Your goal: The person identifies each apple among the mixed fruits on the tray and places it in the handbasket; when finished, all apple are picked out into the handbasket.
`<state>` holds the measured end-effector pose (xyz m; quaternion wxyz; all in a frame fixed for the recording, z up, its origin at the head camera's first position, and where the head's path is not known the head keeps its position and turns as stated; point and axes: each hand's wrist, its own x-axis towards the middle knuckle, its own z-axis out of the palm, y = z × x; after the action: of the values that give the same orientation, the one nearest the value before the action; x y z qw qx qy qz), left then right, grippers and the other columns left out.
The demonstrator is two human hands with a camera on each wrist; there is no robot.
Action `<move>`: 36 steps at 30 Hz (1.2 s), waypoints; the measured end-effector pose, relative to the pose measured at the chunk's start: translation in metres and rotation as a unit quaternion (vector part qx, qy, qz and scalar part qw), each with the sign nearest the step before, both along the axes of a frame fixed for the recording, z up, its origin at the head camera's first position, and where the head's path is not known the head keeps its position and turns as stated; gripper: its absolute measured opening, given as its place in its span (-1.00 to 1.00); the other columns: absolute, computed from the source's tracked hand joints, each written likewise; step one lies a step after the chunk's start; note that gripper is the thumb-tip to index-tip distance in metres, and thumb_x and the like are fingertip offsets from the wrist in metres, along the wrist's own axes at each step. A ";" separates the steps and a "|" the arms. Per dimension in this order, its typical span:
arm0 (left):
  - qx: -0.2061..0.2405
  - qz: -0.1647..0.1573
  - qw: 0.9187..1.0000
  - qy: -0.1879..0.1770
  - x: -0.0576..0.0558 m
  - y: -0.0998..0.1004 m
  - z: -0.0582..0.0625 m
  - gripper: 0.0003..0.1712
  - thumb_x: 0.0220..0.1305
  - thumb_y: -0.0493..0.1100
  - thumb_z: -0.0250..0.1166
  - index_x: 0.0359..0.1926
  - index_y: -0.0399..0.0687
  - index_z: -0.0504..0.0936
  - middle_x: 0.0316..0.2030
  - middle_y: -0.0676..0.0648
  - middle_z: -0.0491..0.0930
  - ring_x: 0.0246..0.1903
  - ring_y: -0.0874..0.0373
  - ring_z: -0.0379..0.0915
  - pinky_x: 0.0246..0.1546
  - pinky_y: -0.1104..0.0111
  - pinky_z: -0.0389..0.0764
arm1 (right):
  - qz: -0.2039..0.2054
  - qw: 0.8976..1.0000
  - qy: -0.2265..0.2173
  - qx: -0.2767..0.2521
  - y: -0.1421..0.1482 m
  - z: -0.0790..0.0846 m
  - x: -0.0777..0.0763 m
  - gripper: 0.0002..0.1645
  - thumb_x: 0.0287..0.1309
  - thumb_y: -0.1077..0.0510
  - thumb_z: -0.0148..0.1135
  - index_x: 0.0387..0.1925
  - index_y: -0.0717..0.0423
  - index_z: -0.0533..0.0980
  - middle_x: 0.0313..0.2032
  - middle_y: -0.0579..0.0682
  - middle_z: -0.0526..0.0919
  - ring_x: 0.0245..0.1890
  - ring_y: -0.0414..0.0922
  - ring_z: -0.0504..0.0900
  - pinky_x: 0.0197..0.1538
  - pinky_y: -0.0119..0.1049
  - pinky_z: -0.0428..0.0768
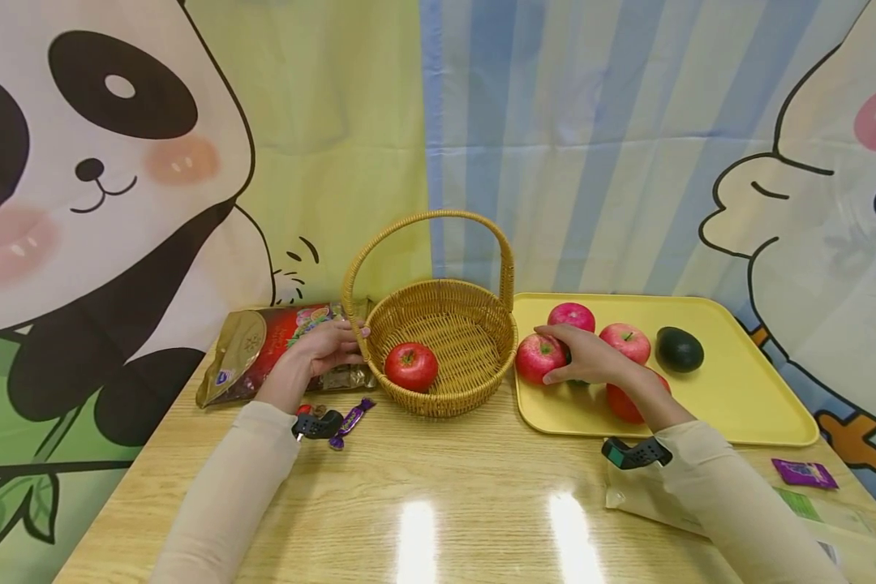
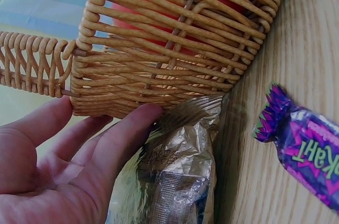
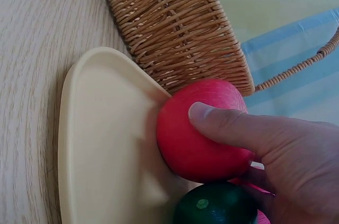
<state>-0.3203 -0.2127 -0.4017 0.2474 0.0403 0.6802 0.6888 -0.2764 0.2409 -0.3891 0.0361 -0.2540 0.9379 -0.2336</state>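
My right hand (image 1: pixel 587 354) grips a pinkish-red apple (image 3: pixel 204 139) at the left end of the yellow tray (image 1: pixel 759 405), thumb on one side and fingers behind it. Just beside that apple, partly under the hand, lies a dark green fruit (image 3: pixel 217 205) like an avocado. The wicker basket (image 1: pixel 445 403) stands left of the tray with one red apple (image 1: pixel 411 367) inside. On the basket's left, near the foot of its handle, my left hand (image 1: pixel 330 347) touches the woven side with loosely extended fingers (image 2: pixel 124 139).
More apples (image 1: pixel 625 344) and a dark avocado (image 1: pixel 679 349) lie on the tray. A red and gold candy bag (image 1: pixel 263 349) sits behind my left hand. Purple-wrapped candies (image 1: pixel 352 422) lie before the basket and at far right. Pale packaging (image 1: pixel 839 527) lies under my right sleeve.
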 end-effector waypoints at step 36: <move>0.003 0.005 1.000 0.001 0.000 -0.001 -0.002 -0.30 0.50 -0.21 0.01 0.49 -0.34 -0.06 0.43 -0.41 0.07 0.39 -0.24 0.10 0.16 0.12 0.56 | -0.028 0.999 0.032 -0.025 0.004 0.049 0.019 0.02 -0.15 -0.08 0.58 0.35 0.07 0.33 0.27 0.17 0.45 0.20 0.15 0.46 0.15 0.14 0.55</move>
<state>-0.3207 -0.2136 -0.4035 0.2434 0.0388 0.6785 0.6920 -0.2575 0.2446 -0.3404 -0.0064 -0.2358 0.9392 -0.2495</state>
